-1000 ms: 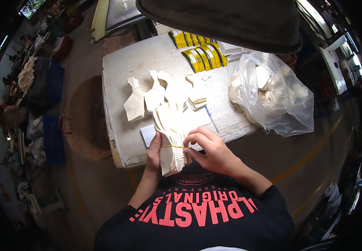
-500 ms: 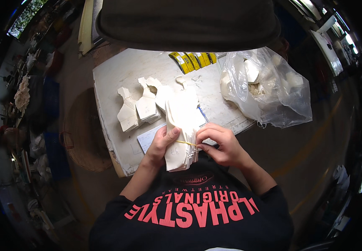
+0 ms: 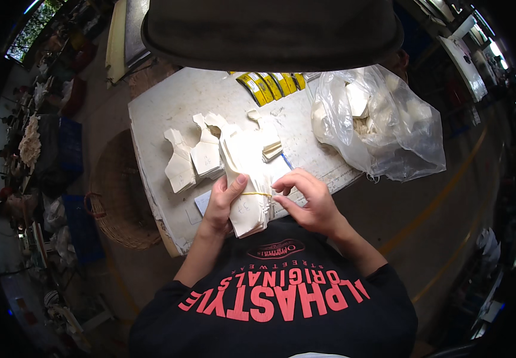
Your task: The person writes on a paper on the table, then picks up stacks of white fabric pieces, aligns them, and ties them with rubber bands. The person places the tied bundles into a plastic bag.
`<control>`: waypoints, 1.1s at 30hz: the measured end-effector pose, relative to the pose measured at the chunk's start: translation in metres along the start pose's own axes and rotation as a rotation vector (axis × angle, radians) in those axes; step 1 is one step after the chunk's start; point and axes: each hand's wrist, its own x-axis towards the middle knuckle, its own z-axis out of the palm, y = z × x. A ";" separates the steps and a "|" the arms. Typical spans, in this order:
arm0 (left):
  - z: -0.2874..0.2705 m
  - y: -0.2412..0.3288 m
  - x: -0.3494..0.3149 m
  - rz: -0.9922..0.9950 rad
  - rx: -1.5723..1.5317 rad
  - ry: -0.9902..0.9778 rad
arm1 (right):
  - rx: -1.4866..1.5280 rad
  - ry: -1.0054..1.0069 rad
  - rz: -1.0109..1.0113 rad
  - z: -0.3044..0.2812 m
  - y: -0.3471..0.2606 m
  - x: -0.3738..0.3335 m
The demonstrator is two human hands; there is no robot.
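Observation:
My left hand [image 3: 221, 204] grips a thick stack of cut white sheet pieces [image 3: 249, 219], thumb on top and fingers around the left side. Across the stack runs a yellow rubber band [image 3: 255, 193]. At the stack's right edge is my right hand [image 3: 313, 203], thumb and forefinger apart close to the band; nothing shows between them. Two similar white stacks [image 3: 179, 168] [image 3: 207, 154] lie on the table to the left. Beyond the held stack sits a small folded white bundle [image 3: 273, 150], beside a blue pen [image 3: 287, 161].
The white-topped table [image 3: 156, 107] carries a clear plastic bag [image 3: 404, 152] of white pieces at right and yellow-and-black curved pieces [image 3: 262, 86] at the back. A dark hood [image 3: 270, 39] overhangs the far edge. Left of the table stands a wicker basket [image 3: 123, 224].
The held stack has shifted slightly left and up. My right thumb and forefinger have moved apart, away from the band. The small folded bundle now shows in less glare.

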 end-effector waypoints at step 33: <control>-0.015 0.005 -0.011 0.007 0.051 0.027 | 0.247 -0.202 -0.059 -0.046 0.002 -0.008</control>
